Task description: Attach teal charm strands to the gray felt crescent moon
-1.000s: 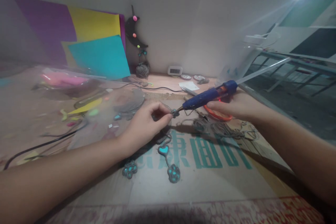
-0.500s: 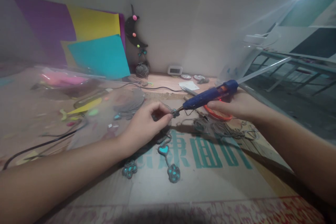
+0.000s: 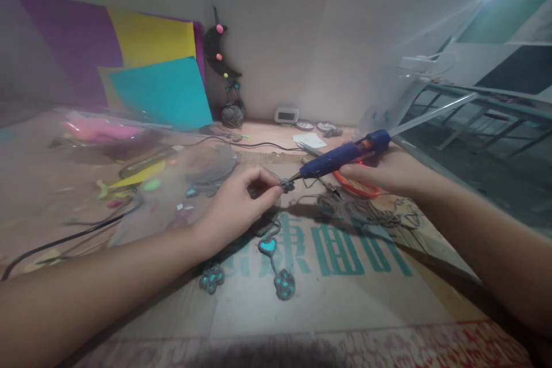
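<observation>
Between thumb and fingers, my left hand (image 3: 245, 198) pinches a small grey paw-shaped ornament (image 3: 287, 186). My right hand (image 3: 388, 172) is wrapped round a blue glue gun (image 3: 332, 160), with a clear glue stick (image 3: 435, 113) jutting from its back end. The gun's metal nozzle meets the ornament or sits right beside it; which, I cannot tell. Below my left hand, a heart pendant (image 3: 268, 246) with a turquoise centre hangs on grey cord, joined to a paw pendant (image 3: 284, 284). Another grey and turquoise paw piece (image 3: 211, 279) lies to the left.
Grey cord (image 3: 366, 213) lies loosely coiled beside an orange ring-shaped roll (image 3: 356, 186). A black cable (image 3: 64, 238) crosses the left side. Coloured sheets (image 3: 161, 92) lean on the wall. A small white digital clock (image 3: 286, 115) and a dark moon ornament (image 3: 219, 52) stand at the back.
The view has shifted very slightly. The ornament in my left hand appears turned a little, while the glue gun's nozzle stays at it.
</observation>
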The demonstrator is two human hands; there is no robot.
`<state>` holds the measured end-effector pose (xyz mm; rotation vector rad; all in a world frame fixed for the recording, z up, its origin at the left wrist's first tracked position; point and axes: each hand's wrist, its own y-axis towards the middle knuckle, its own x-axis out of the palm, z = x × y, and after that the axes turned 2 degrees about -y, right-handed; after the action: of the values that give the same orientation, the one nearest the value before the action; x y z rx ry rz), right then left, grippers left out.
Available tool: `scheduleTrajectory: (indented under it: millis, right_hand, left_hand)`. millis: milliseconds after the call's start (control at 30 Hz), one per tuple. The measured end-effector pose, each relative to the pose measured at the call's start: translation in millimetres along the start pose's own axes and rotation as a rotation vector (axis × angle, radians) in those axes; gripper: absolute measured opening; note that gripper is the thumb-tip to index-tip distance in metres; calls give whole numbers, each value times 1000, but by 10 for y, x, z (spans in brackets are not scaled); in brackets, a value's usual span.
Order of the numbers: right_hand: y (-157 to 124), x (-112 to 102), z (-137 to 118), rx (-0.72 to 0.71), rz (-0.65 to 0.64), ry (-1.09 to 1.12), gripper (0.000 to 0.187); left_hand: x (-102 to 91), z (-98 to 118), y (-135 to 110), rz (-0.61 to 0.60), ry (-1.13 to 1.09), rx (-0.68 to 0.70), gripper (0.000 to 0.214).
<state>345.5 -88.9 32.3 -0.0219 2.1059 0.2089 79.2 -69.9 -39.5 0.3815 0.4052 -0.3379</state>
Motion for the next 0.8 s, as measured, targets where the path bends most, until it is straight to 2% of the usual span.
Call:
scheduleTrajectory:
  millis: [133,333,500,567,700,733,800]
  right_hand:
    - [3,-18,18,-71,11,26,44]
    - [31,-20,139,-16,-29,47,46]
    - [122,-53,267,-68,-42,442,49]
    - [187,-82,311,-39,29,509,47]
    - [391,-105,540,85,245,263,33]
    - [449,-95,630,164,296,143,32]
    - [557,-57,822,224,315,81,33]
  left_hand:
    - [8,32,19,2,-23,-27,11]
    - [1,20,23,10,-53,-53,12]
    - [1,4,14,13,-38,-48,13]
    - [6,11,14,-6,-42,-49,12]
    - [25,16,22,-25,-15,-65,11]
    - [31,11,24,-23,-6,-71,11]
    - [42,-6,26,-29,-1,-79,11]
